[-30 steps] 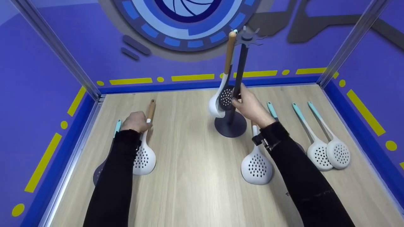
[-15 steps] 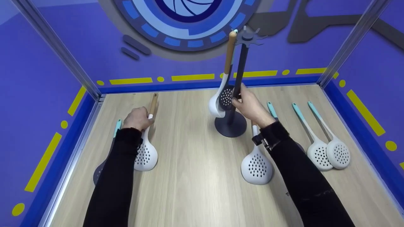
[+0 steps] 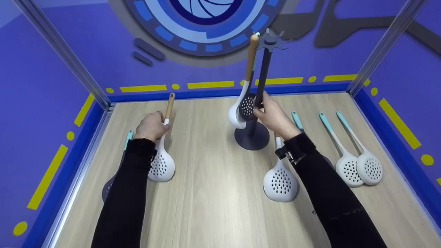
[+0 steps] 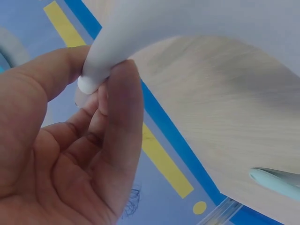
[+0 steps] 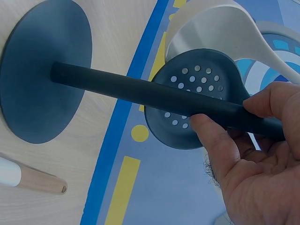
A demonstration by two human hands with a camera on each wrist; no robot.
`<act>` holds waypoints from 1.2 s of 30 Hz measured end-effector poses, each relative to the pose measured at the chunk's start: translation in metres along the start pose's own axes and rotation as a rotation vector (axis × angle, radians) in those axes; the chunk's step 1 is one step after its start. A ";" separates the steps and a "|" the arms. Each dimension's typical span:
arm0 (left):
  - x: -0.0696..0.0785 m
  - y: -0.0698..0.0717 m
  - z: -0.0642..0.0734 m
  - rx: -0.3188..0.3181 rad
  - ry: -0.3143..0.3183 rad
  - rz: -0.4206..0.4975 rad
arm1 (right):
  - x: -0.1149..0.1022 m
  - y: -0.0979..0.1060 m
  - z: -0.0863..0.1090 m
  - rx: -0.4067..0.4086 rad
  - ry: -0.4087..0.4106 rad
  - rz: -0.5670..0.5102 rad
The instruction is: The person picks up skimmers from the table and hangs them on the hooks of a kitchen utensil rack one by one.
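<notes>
My left hand (image 3: 151, 125) pinches a white skimmer (image 3: 162, 167) at its neck, just below the wooden handle. In the left wrist view, thumb and finger meet around the white skimmer's neck (image 4: 101, 63). My right hand (image 3: 274, 113) grips the pole of a black utensil stand (image 3: 263, 77), fingers curled round it in the right wrist view. On the stand's left side hang a white ladle (image 3: 236, 115) with a wooden handle and a black skimmer (image 3: 247, 106). The stand's round base (image 3: 252, 137) sits on the table.
Beside my left forearm lies a dark utensil with a turquoise handle (image 3: 128, 139), partly hidden. Right of the stand lie a white skimmer with a wooden handle (image 3: 280, 184), another turquoise handle (image 3: 297, 120), and two white turquoise-handled skimmers (image 3: 348, 168). Purple walls enclose the wooden table (image 3: 213, 193).
My left hand and the white skimmer in it have shifted away from me and slightly to the right, up in the head view. The right hand and the stand have stayed put.
</notes>
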State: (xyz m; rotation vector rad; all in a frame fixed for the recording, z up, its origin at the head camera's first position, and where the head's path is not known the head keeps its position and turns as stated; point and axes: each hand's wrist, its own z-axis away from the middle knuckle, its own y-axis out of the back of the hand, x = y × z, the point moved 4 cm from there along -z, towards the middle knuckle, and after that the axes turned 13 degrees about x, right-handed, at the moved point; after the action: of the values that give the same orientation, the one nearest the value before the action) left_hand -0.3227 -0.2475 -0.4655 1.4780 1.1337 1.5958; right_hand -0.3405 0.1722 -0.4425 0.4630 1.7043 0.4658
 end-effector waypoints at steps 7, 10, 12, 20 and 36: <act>0.008 0.002 -0.002 0.043 -0.035 0.000 | 0.000 0.001 0.000 -0.002 0.009 0.012; 0.012 0.004 -0.001 0.057 -0.039 0.008 | 0.001 0.001 0.000 0.000 0.011 0.009; 0.014 0.005 -0.001 0.063 -0.042 0.014 | 0.001 0.001 0.000 0.002 0.011 0.008; 0.021 0.008 -0.002 0.077 -0.038 0.058 | 0.001 0.000 0.000 -0.002 0.010 0.004; 0.038 0.015 -0.002 0.142 -0.094 0.103 | 0.000 0.001 0.000 -0.001 0.021 0.013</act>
State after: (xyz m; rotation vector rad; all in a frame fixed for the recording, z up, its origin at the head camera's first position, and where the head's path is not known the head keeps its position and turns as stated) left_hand -0.3285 -0.2188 -0.4368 1.7108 1.1537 1.5226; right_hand -0.3402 0.1728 -0.4422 0.4704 1.7216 0.4824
